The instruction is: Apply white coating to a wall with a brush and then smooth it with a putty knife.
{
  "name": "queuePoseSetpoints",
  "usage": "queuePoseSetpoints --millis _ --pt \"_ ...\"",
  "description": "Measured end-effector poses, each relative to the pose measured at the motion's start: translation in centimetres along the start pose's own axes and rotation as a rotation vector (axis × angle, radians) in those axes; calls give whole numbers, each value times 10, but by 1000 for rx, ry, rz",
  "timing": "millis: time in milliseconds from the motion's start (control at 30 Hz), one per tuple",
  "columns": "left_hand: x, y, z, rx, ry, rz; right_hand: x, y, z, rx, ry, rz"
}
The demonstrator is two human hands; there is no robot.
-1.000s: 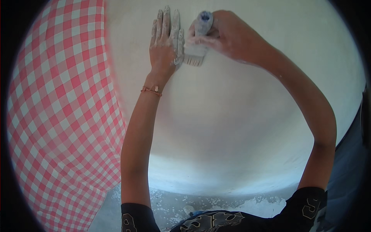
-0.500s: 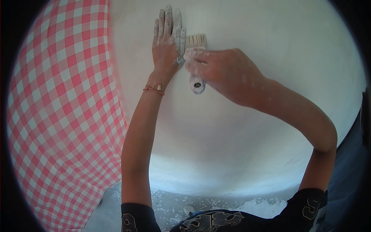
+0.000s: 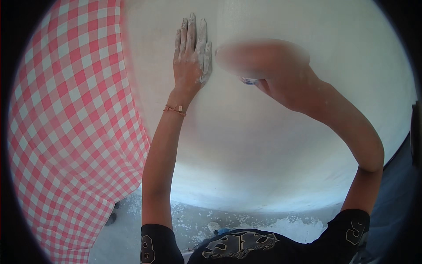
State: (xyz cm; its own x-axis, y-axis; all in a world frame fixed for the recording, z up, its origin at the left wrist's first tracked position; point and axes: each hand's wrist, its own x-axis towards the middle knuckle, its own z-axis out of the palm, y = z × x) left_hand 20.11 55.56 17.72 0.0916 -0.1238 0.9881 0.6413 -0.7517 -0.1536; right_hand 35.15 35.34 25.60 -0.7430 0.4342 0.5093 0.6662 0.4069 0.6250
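Palm down, the left hand (image 3: 188,66) lies flat and open near the far edge of view, its straight fingers pointing away from the body and a little apart, the thumb laid close beside the index finger. It grips nothing; pale residue coats the fingers and thumb. The right hand (image 3: 274,59) is just to its right, apart from it, bent inward at the wrist and blurred across the fingers. It is closed around a brush (image 3: 249,81); only the blue-and-white butt of the handle shows, under the near side of the hand, and the bristles are hidden.

A thin reddish bracelet (image 3: 175,111) rings the left wrist. The left forearm (image 3: 160,163) comes up nearly straight from the lower edge, while the right arm (image 3: 351,123) bows out wide, its elbow bent well to the right.

Beneath both hands spreads the surface (image 3: 246,145), smooth and off-white, its near edge curved in this view and brighter than the middle. Pink-and-white checked cloth (image 3: 70,114) hangs along the left, creased toward the bottom. Below the near edge, white splashes mark the grey floor (image 3: 182,220). The person's black shirt (image 3: 303,250) fills the bottom centre, and dark blue material (image 3: 398,176) stands at the far right.
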Motion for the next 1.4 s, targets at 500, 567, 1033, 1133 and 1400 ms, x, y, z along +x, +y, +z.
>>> queuePoseSetpoints --millis 500,567,1033,1133,1400 --pt "-59 50 17 -32 -41 -83 -76 -41 38 222 -232 -1" --pt "-63 51 18 27 -74 -103 -77 -37 32 446 -382 121" --pt "-66 91 38 25 -60 -132 -157 -10 48 -205 -13 -11" --pt "-61 108 45 -15 -100 -77 -169 -25 46 66 -148 -61" --pt "-40 156 65 -143 -65 1 -174 20 -26 -31 -138 152"
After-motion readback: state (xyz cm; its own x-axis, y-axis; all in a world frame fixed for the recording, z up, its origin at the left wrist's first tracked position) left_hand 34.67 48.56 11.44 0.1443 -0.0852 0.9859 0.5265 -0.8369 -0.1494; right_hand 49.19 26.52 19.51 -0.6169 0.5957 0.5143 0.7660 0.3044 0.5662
